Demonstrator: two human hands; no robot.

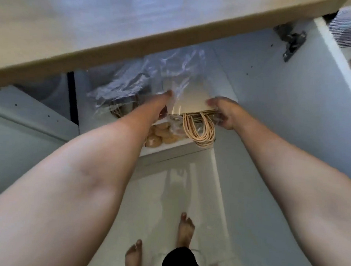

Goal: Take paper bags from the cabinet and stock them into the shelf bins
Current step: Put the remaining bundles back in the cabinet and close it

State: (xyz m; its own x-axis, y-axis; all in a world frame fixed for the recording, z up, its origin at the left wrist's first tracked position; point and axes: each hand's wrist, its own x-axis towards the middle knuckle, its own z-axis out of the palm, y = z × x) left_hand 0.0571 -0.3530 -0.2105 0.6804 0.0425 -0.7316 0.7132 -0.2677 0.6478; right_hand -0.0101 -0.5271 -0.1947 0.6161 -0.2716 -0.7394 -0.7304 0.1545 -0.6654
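A stack of white paper bags (189, 97) with tan twisted handles (199, 130) lies on the cabinet shelf (169, 147), partly inside a clear plastic wrap (153, 74). My left hand (162, 103) grips the stack's left side through the wrap. My right hand (222, 111) holds the stack's right edge near the handles. A second bundle of handled bags (121, 109) sits to the left under crumpled plastic, mostly hidden.
A wooden countertop edge (134, 47) overhangs the cabinet. The open white cabinet door (293, 118) with its hinge (291, 41) stands to the right. A bag of bread rolls (160, 136) lies on the shelf below my left wrist. My bare feet (185, 231) stand on the white floor.
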